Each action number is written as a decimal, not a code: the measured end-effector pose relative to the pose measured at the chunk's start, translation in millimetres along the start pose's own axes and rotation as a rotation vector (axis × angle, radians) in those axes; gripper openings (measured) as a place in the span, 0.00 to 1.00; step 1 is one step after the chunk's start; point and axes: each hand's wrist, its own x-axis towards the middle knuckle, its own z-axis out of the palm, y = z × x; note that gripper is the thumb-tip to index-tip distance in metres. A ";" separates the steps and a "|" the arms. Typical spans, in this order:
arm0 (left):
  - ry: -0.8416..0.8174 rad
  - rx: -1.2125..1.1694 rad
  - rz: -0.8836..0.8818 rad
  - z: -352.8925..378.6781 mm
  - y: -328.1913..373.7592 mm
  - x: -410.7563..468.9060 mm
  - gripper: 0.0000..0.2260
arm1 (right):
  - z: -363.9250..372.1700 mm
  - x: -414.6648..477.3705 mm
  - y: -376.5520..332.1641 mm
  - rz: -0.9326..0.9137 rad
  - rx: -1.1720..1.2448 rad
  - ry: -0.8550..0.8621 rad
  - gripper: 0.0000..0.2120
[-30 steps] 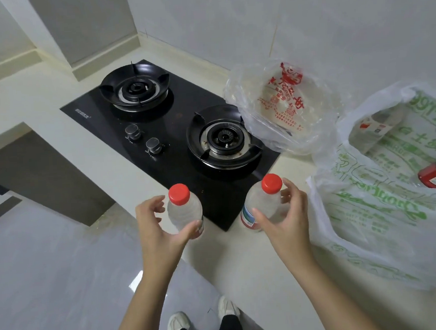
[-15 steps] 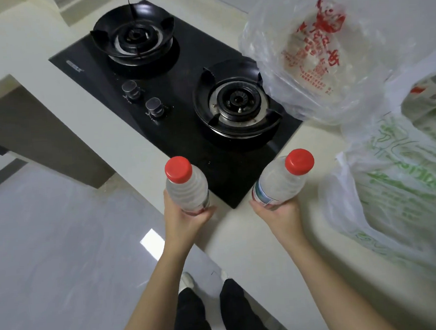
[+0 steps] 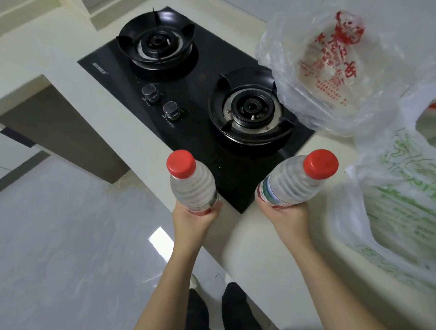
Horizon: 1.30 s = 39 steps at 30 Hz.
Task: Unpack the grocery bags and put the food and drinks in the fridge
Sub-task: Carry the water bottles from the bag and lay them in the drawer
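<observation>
Currently, in the head view, I am watching the unpacking at what I judge an early stage: two drinks are out and no fridge is showing. The left hand (image 3: 193, 218) is gripping the left bottle (image 3: 191, 184) upright, fingers (image 3: 180, 214) wrapping its base. The right hand (image 3: 286, 216) is gripping the right bottle (image 3: 294, 183), which is tilting right above the smooth pale table (image 3: 255, 251). Both are clear ribbed plastic with red caps. A crinkled red-printed bag (image 3: 334, 76) and a green-printed bag (image 3: 405, 204) are sitting beside the glossy black stove (image 3: 204, 119), probably awaiting emptying.

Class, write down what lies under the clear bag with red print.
The clear bag covers the right rear corner of the black hob and the edge of the right burner. Whatever else lies beneath, and the counter there, is hidden by the crumpled plastic.
</observation>
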 end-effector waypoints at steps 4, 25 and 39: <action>0.032 -0.049 0.034 -11.6 33.9 1.5 0.21 | 9.7 8.7 -31.6 -0.118 0.039 0.001 0.20; 0.740 -0.117 -0.072 -264.2 39.8 -95.6 0.26 | 187.3 -134.6 -167.0 -0.345 0.130 -0.560 0.25; 1.250 0.011 -0.164 -434.7 13.5 -272.4 0.18 | 313.6 -343.8 -205.8 -0.601 0.040 -1.135 0.21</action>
